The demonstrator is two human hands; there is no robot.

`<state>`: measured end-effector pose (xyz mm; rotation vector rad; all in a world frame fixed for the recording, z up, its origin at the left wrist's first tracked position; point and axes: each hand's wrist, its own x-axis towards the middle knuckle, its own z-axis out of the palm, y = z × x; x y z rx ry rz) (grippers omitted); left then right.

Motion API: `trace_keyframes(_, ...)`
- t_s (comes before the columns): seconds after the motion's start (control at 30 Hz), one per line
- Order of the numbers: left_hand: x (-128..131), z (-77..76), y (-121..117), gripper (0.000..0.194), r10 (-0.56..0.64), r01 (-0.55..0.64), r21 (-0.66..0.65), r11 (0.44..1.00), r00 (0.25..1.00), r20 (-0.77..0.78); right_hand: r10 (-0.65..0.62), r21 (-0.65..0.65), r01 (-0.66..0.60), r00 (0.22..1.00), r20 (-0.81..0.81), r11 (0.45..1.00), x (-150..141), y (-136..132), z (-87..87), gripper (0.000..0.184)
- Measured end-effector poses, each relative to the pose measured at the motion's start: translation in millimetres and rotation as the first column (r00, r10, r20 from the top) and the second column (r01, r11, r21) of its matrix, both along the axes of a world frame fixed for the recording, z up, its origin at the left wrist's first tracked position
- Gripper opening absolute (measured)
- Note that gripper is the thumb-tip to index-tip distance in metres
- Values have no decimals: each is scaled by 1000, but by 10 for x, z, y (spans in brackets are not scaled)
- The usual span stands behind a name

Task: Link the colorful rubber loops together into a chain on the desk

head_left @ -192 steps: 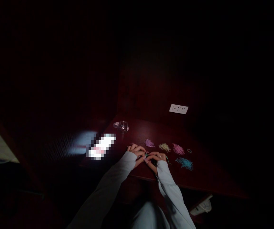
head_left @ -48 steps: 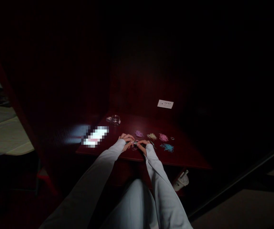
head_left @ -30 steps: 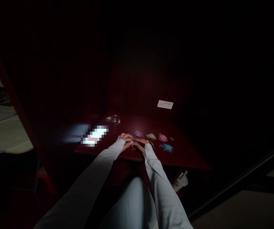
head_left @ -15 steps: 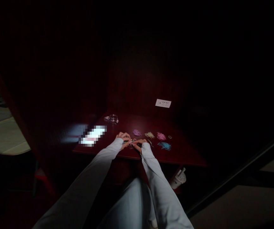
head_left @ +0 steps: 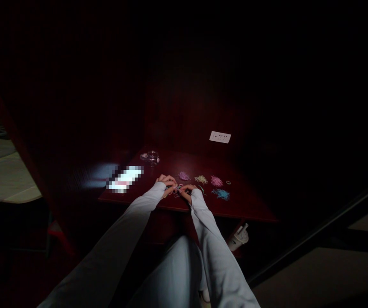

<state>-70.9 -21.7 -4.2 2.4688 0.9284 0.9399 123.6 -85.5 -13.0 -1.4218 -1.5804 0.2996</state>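
Note:
In the head view, my left hand (head_left: 167, 184) and my right hand (head_left: 188, 191) meet near the front edge of the table. Their fingertips are pinched close together over a small mixed heap of coloured rubber bands (head_left: 172, 191), pink and green among them. Both hands grip bands there; exactly which ones is too small to tell. Sorted piles lie just beyond: purple bands (head_left: 184, 176), yellow bands (head_left: 201, 179), pink bands (head_left: 216, 181) and blue bands (head_left: 221, 194). A green strand (head_left: 202, 190) rests beside my right hand.
A pixelated bright screen (head_left: 125, 179) lies left on the dark red table (head_left: 248, 205). Behind it stands a clear round container (head_left: 152, 158). One pale ring (head_left: 228, 182) lies far right. A lidded cup with a straw (head_left: 239, 238) is below the table's right side; a socket plate (head_left: 220, 137) is on the wall.
My fingertips have shifted slightly over the heap, and my right fingers are more bent. The view has tilted a little. The sorted piles look the same.

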Motion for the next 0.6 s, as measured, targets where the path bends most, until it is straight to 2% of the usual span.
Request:
trace_keyframes(0.3, -37, 77, -71, 30, 8, -7, -24, 1000, 999, 41, -3, -19, 2, 999, -40, 1000, 26, 72, -64, 10)
trace_keyframes(0.6, -40, 72, -54, 26, 20, -16, -47, 999, 995, 95, 13, -9, -14, 995, -98, 1000, 17, 63, -59, 17)
